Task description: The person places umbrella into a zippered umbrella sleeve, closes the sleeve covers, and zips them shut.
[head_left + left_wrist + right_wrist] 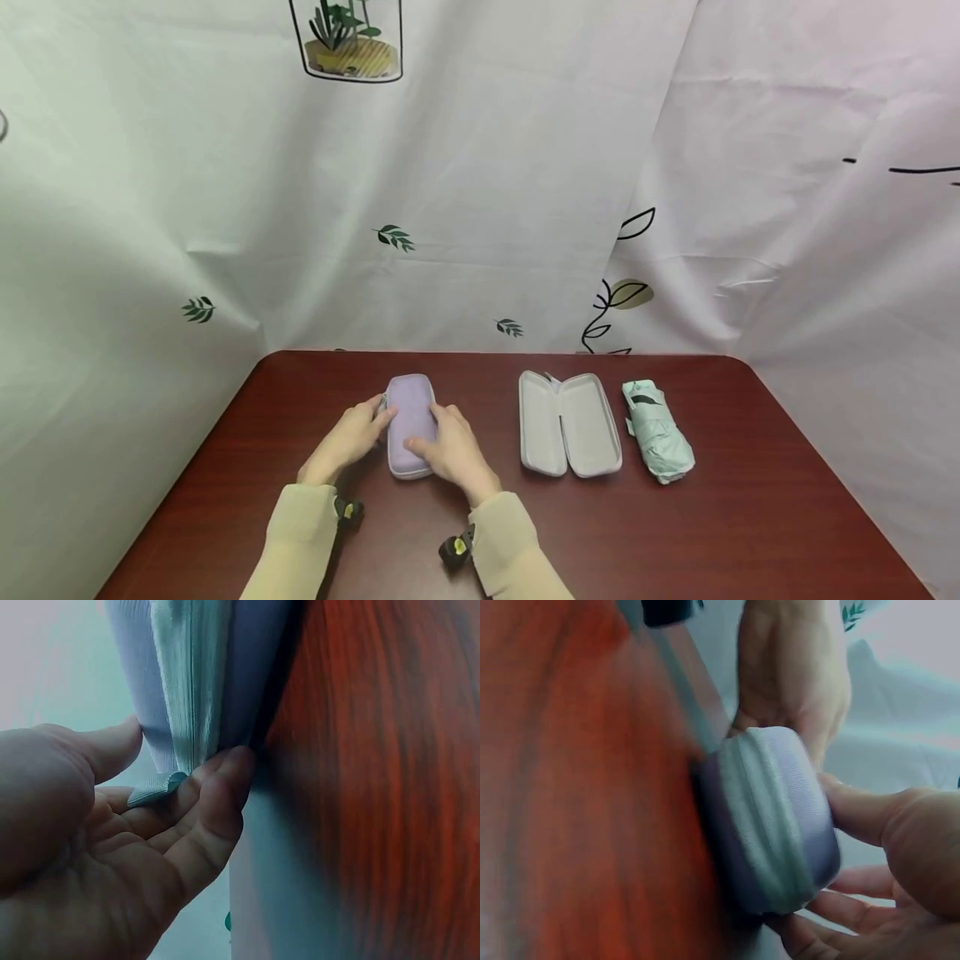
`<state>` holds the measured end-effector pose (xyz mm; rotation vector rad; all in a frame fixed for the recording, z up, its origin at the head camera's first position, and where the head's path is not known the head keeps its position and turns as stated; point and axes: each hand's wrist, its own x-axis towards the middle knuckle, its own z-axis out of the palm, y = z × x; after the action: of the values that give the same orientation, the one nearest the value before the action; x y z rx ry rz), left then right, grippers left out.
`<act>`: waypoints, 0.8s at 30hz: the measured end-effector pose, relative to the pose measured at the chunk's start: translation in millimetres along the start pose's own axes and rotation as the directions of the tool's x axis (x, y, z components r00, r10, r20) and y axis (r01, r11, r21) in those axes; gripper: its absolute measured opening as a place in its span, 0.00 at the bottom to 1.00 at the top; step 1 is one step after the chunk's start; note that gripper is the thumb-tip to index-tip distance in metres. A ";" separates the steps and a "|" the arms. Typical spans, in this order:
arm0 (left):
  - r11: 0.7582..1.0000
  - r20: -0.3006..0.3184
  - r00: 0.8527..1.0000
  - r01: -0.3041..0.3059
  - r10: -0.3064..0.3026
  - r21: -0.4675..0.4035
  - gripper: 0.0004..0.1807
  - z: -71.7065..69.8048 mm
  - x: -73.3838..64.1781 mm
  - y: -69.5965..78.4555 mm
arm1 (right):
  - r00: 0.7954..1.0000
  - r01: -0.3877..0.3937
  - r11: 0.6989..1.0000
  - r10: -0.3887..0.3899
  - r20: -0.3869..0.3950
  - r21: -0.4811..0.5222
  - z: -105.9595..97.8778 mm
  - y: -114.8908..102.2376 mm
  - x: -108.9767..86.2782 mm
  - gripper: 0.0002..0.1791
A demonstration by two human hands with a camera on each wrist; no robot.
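A lilac zippered hard case [411, 425] lies closed on the table, with a pale zip band running round its side. My left hand [352, 435] holds its left side, thumb on the upper edge and fingers curled low against the band. A small grey fabric loop [156, 789] sticks out between those fingers. From the right, my right hand [453, 450] grips the case, its thumb on top and its fingers at the side and lower edge. The right wrist view shows the rounded near end of the case [769, 821] with the zip band closed.
Right of the hands lies a similar case [588, 425], opened flat with its pale inside up. Beside it is a folded mint-green umbrella [660, 433]. The dark red-brown table [735, 533] ends at a printed white curtain [465, 167] behind and at both sides.
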<state>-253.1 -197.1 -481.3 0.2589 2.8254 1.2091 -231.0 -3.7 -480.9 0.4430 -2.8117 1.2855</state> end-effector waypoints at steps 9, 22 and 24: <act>0.982 0.023 0.999 -0.043 0.039 0.186 0.29 5.2 -2.8 1.9 | 1.000 -0.011 1.000 0.011 0.011 -0.005 4.2 -1.7 -5.5 0.38; 0.989 -0.011 1.000 -0.011 0.012 0.150 0.29 4.3 -0.6 4.2 | 1.000 -0.013 1.000 0.013 0.009 -0.008 2.4 -1.1 -2.7 0.39; 0.990 -0.018 1.000 -0.002 0.005 0.140 0.30 2.8 -1.1 3.9 | 1.000 -0.013 1.000 0.014 0.018 -0.006 0.4 -1.5 -2.7 0.39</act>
<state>-251.2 -192.7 -480.4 0.2605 2.9310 1.0192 -227.9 -4.3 -480.4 0.4385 -2.8374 1.2822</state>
